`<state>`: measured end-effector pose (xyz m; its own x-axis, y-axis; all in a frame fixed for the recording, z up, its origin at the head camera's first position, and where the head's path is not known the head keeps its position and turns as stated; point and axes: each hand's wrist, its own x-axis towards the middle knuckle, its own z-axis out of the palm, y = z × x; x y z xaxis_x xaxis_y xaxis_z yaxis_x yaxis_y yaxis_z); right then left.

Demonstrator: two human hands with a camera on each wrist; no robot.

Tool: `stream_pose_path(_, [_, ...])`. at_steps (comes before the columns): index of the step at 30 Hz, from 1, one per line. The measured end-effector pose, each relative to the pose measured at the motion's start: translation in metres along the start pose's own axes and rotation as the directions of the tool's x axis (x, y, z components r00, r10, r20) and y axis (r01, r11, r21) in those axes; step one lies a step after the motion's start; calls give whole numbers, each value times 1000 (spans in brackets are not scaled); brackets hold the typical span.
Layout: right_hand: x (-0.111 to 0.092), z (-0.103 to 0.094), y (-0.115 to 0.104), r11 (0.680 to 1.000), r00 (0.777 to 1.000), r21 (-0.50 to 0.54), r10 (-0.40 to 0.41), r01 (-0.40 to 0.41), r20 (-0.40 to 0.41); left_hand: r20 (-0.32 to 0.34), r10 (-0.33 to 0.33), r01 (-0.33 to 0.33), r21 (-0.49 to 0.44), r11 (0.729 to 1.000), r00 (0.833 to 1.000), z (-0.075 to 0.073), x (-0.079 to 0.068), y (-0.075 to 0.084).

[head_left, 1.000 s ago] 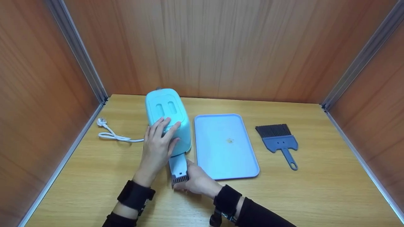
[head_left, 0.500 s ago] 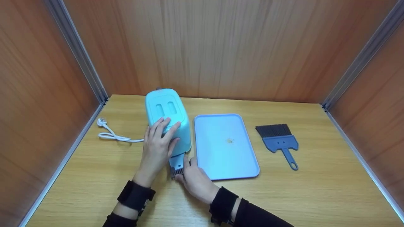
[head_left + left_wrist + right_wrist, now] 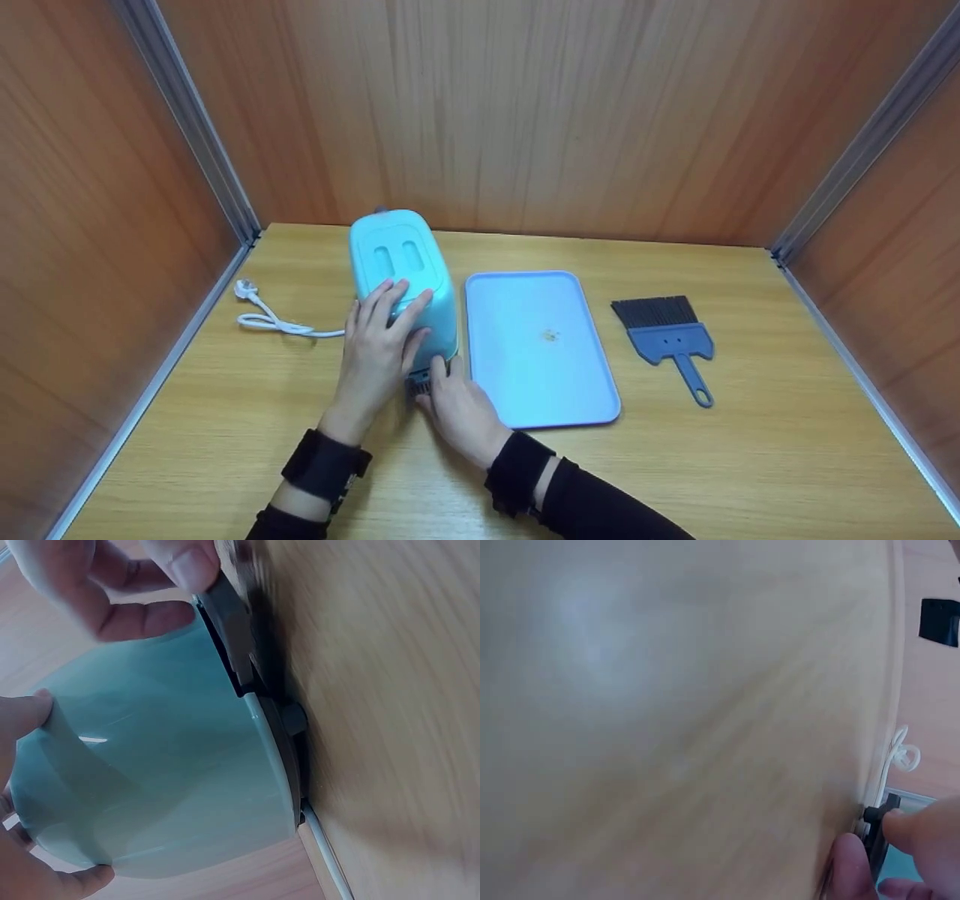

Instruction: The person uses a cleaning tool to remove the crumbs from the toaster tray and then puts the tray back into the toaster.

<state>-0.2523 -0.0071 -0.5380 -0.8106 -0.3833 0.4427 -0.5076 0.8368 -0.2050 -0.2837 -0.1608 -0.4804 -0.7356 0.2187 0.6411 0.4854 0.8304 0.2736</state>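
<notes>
A mint-green toaster (image 3: pixel 397 262) stands left of the middle of the table, its two slots facing up. My left hand (image 3: pixel 371 349) rests on its near end, fingers spread over the top and thumb down the side. At the toaster's near foot, my right hand (image 3: pixel 461 412) pinches the dark ribbed end of a crumb tray (image 3: pixel 418 382), nearly all of which is inside the toaster. In the left wrist view, the tray's dark end (image 3: pixel 229 622) sits at an opening in the toaster's base, with right-hand fingers on it.
Right of the toaster lies a light-blue tray (image 3: pixel 532 382) with a few crumbs (image 3: pixel 550 335). A blue hand brush (image 3: pixel 667 341) with dark bristles lies farther right. The white power cord (image 3: pixel 277 322) and plug lie at the left. Wood panels enclose the back and sides.
My right hand has moved away from me with the crumb tray, which has slid from well out to nearly fully inside the toaster. The left hand stays on the toaster.
</notes>
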Motion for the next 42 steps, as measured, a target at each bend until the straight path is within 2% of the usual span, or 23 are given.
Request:
stream_pose_path(5, [4, -3, 0, 993, 1000, -118, 3, -2, 6, -35, 25, -25, 5, 1000, 999, 1, 1, 0])
stream_pose_path(7, [4, -5, 1, 993, 999, -119, 8, -4, 34, -42, 31, -31, 2, 1000, 999, 1, 1, 0])
stream_pose_path(13, [7, -10, 3, 997, 985, 56, 50, -60, 164, -22, 14, -14, -3, 1000, 1000, 1, 1, 0])
stream_pose_path(19, [10, -9, 3, 995, 978, 82, 44, -62, 205, -11, 8, -8, 0, 1000, 1000, 1, 1, 0])
stream_pose_path(31, [11, -8, 6, 997, 979, 55, 47, -60, 200, -4, 10, -10, -3, 1000, 1000, 0, 1, 1])
stream_pose_path(38, [9, -9, 3, 999, 990, -43, 23, -17, 140, -33, 23, -23, -20, 1000, 999, 1, 2, 2])
stream_pose_path(42, [10, -7, 2, 999, 990, -38, 17, -12, 142, -28, 11, -12, -24, 1000, 1000, 1, 1, 2])
